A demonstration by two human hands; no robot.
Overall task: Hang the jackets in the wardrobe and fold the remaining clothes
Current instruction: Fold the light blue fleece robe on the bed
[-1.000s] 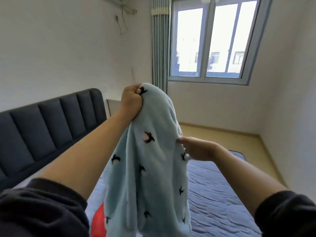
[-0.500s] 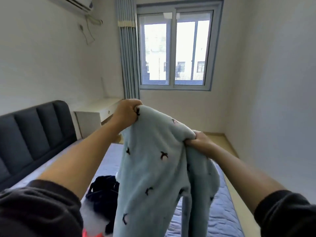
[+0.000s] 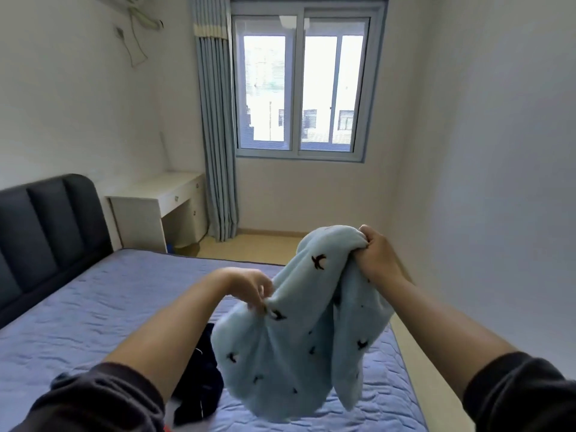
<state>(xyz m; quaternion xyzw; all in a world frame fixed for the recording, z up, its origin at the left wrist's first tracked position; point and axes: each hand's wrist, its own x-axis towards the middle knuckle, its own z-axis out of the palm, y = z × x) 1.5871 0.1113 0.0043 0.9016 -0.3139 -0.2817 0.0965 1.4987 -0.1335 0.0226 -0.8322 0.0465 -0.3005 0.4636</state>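
Pale blue fleece garment (image 3: 299,347), bird-patterned, held above the bed (image 3: 93,307): bunched top gripped in the fisted right hand (image 3: 378,254), lower edge pinched by the left hand (image 3: 249,288); corners should be found and spread before folding is begun.

Dark charcoal top: left sleeve (image 3: 93,397) and right sleeve (image 3: 523,391) sit bunched near the elbows (matte, soft-looking fabric). Left hand (image 3: 249,288) and right hand (image 3: 377,257) bare.
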